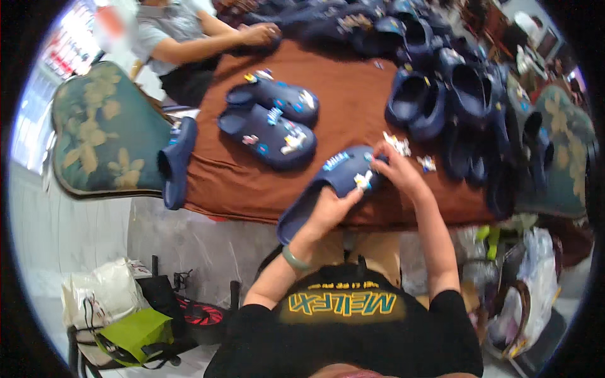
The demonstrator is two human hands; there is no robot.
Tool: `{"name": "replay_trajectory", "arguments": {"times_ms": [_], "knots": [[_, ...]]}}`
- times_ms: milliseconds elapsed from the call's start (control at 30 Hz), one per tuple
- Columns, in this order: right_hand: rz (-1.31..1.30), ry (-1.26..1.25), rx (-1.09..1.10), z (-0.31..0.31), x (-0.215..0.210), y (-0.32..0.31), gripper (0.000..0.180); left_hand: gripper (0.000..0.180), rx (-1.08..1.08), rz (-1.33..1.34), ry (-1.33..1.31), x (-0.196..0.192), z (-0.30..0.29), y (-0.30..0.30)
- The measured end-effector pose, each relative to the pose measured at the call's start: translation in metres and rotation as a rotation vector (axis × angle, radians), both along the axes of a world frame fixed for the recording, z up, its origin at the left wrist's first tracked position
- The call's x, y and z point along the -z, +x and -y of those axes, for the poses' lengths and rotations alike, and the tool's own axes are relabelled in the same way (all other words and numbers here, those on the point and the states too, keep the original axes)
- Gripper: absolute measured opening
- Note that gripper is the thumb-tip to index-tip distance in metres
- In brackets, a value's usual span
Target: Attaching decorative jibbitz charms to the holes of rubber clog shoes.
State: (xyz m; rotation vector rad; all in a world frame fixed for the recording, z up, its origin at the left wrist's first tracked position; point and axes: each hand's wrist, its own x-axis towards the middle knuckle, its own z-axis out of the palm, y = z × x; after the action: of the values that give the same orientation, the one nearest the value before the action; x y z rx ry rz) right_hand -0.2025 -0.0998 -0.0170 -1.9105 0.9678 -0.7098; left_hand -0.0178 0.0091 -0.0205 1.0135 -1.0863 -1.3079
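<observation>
My left hand (331, 208) grips the side of a navy clog (328, 183) that lies at the near edge of the brown table (353, 94). My right hand (397, 170) presses on the clog's toe, fingertips beside a small white charm (363, 181). A pale blue charm (336, 160) sits on the clog's upper. Loose charms (398, 145) lie on the cloth just beyond my right hand.
A decorated pair of navy clogs (271, 120) lies mid-table; a single one (175, 164) hangs off the left edge. Several plain clogs (454, 94) pile at the right and back. Another person's hands (258, 34) work at the far end. Patterned chairs (104, 132), bags (120, 309) flank me.
</observation>
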Motion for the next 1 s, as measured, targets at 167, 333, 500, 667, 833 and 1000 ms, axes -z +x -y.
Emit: {"name": "replay_trajectory", "arguments": {"times_ms": [167,333,500,667,833,1000], "knots": [[0.374,0.188,0.275,-0.037,0.018,0.005,0.021,0.042,0.017,-0.021,0.029,0.011,-0.012,-0.002],[0.545,0.110,0.614,-0.061,0.043,-0.002,0.028,0.039,-0.050,0.060,-0.128,0.003,0.002,-0.014],[0.465,0.163,0.217,-0.111,0.018,0.024,0.059,0.027,-0.254,-0.169,0.065,-0.032,0.021,-0.017],[0.413,0.058,0.154,-0.136,0.029,0.037,0.089,0.029,-0.149,-0.376,0.138,-0.049,0.016,-0.047],[0.613,-0.024,0.384,-0.129,0.032,0.008,0.075,0.024,0.069,0.042,-0.162,-0.074,-0.018,-0.063],[0.349,-0.246,0.592,-0.094,-0.054,-0.069,0.069,0.011,-0.037,0.350,-0.536,-0.054,-0.029,-0.021]]}}
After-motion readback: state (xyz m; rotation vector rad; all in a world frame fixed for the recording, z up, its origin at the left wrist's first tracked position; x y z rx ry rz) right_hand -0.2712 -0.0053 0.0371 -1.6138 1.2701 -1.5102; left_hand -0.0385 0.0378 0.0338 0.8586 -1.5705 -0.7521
